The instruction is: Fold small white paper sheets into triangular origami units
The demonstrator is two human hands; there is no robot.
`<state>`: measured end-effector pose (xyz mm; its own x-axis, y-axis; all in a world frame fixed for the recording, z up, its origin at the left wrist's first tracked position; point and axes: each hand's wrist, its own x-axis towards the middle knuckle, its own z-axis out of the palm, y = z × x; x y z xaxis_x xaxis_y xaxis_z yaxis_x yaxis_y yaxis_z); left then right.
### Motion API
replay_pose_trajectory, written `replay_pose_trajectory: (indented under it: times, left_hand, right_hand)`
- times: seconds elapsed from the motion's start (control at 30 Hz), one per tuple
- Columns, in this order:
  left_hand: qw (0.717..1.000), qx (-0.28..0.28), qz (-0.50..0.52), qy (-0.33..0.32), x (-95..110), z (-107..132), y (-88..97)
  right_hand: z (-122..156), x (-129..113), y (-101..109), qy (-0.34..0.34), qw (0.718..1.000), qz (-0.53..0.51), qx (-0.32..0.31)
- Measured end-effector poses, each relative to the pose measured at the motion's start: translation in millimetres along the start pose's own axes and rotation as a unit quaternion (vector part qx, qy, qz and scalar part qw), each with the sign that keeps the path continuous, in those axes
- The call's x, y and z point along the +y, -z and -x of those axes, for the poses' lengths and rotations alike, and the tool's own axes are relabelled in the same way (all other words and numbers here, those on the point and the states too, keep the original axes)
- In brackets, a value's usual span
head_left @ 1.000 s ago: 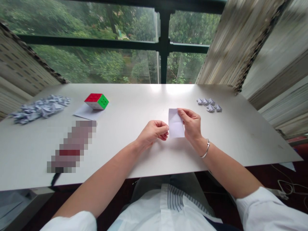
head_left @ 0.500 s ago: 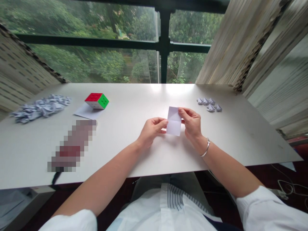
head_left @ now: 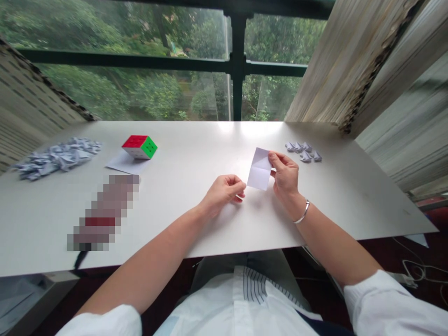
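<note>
A small white piece of paper [head_left: 259, 170] with a crease across its middle is held up over the table. My right hand [head_left: 286, 172] pinches its right edge near the top between thumb and fingers, and a silver bangle circles that wrist. Just off the paper's lower left corner is my left hand [head_left: 227, 192], its fingers curled and the thumb against the index finger. Nothing shows in it, and a narrow gap appears to separate it from the paper.
Several small folded paper pieces [head_left: 305, 152] sit at the right. On the left lie a heap of folded paper pieces [head_left: 63, 156], a puzzle cube [head_left: 140, 147] on white paper sheets [head_left: 121, 162], and a blurred-out long object [head_left: 105, 210]. The white table [head_left: 168, 210] meets a window.
The paper has moved up and to the right with my right hand and tilted a little. My left hand has let go of its left edge.
</note>
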<state>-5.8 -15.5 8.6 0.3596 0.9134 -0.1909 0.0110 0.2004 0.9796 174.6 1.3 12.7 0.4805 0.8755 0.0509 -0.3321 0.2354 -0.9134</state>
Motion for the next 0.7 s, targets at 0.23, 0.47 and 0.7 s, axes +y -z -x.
replay_pose_trajectory:
  times: [0.23,0.47,0.7]
  left_hand:
    - [0.994,0.031,0.061,-0.08,1,-4,2.5]
    - [0.986,0.111,0.077,-0.099,0,-6,3.8]
    - [0.987,0.111,0.073,-0.094,1,-9,8.6]
  right_hand:
    - [19,3,-8,-0.066,0.992,0.023,-0.102]
    - [21,-1,-5,-0.132,0.968,0.05,-0.207]
    - [22,-2,-3,-0.15,0.953,0.085,-0.248]
